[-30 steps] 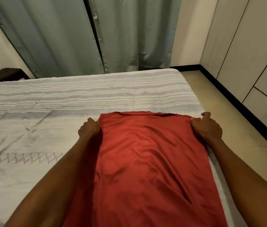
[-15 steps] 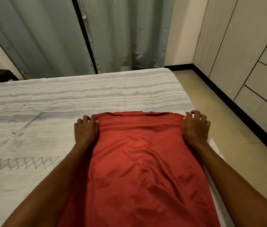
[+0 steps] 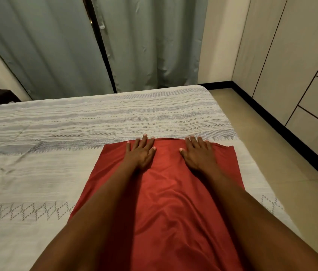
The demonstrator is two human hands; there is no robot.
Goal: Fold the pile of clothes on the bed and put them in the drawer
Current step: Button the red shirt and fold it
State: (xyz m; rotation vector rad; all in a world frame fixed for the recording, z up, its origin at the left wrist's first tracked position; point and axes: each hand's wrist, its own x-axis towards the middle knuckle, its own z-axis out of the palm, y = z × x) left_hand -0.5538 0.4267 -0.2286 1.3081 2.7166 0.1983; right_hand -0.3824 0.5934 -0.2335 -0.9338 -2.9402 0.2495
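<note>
White woven bedspread [image 3: 76,133], red garment [image 3: 166,192], grey curtains [image 3: 56,45]

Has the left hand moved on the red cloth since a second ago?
Yes. The left hand slid inward from the red cloth's left edge toward its middle, now lying flat.

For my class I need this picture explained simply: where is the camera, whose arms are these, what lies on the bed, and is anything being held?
There is no machine here. The camera sits on a person's head and looks forward and down, so the two bare arms are that person's own. A red garment lies spread on a bed with a white patterned cover. The left hand and the right hand both rest flat on the cloth near its far edge, fingers straight. Nothing is gripped. Behind the bed hang grey-green curtains; pale cabinet fronts stand on the right.
</note>
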